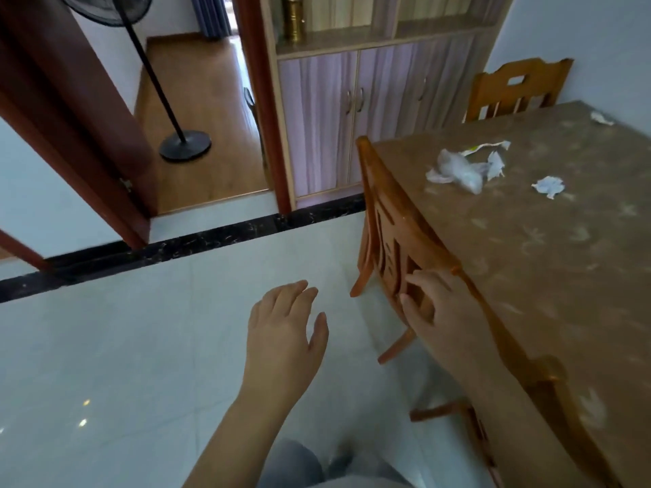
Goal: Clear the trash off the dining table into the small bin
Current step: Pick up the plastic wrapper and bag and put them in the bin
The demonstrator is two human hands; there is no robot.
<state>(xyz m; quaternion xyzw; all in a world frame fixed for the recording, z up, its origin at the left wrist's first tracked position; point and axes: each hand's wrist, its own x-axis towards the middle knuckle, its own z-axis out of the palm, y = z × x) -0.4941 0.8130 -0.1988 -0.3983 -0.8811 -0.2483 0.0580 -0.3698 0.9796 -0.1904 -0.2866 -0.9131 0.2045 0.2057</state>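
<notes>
The dining table [549,248] with a brown patterned cover fills the right side. On its far part lie a crumpled clear plastic bag [459,170], torn white paper scraps [495,160], a small crumpled paper [549,186] and a white scrap [601,118] near the far edge. My left hand [285,325] hovers open over the floor, left of the table. My right hand [440,304] is open too, fingers spread in front of the back of a wooden chair [391,241] pushed against the table. No bin is in sight.
A second wooden chair [514,89] stands at the table's far end. A cabinet with purple doors [352,114] lines the back wall. A standing fan's pole and base [185,144] sit in the doorway beside a red-brown door [70,110]. Pale tiled floor [141,346] spreads left.
</notes>
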